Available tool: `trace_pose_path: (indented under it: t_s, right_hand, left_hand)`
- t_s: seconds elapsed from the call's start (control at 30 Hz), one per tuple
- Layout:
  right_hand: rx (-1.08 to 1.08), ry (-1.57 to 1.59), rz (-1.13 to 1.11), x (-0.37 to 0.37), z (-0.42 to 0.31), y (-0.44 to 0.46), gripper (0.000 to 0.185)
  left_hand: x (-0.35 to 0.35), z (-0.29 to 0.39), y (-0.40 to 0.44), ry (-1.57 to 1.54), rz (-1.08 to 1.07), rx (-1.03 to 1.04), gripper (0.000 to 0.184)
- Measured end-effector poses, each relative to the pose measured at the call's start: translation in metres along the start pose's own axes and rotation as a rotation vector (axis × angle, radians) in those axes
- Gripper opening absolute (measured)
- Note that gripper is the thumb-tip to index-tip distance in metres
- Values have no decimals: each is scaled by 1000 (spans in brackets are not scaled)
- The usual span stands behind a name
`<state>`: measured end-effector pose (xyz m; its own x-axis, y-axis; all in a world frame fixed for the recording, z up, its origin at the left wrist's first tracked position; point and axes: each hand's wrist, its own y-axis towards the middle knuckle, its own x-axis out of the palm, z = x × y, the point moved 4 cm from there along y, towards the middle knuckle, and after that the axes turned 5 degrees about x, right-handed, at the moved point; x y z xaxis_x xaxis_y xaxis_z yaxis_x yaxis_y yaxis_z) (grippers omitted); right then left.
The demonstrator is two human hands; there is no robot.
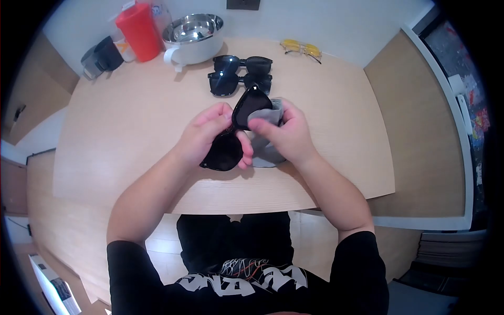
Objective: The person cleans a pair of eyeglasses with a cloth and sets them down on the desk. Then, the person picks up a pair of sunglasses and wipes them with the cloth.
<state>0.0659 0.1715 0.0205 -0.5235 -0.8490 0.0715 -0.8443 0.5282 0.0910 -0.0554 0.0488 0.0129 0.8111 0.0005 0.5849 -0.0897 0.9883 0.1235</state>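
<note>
Black sunglasses are tilted in the air over the near part of the table, gripped around the bridge by my left hand. A grey cloth hangs from my right hand, whose thumb presses it against the front of the upper lens. Part of the cloth folds up behind that lens, between it and my fingers. The fingers of my left hand partly show below the bridge. Just beyond my hands, two more pairs of dark sunglasses lie one behind the other.
Yellow-lensed glasses lie at the back right of the wooden table. Along the back left stand a white pot with a steel bowl, a red pitcher and dark cups. A wooden side panel borders the right.
</note>
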Motion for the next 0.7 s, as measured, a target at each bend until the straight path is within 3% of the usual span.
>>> trace_pose_path:
  t_s: [0.1,0.2,0.33,0.53,0.7]
  right_hand:
    - [156,264,-161,13,-4,-5,31]
    - [36,32,21,2,-6,-2,28]
    - [-32,-13,189,-17,-2,5,25]
    - [24,32,-52,10,-2,-6,34]
    - [-8,28,53,0,-3,-1,35]
  left_hand:
    - [3,0,1,38,73,4,27]
    - [4,2,1,13,16,-6,16]
    - [1,-3,1,-28,-29,-12,15]
    - [2,-4,-1,-36,-37,-10,18]
    - [2,-7,-1,-15,-29,-28,23]
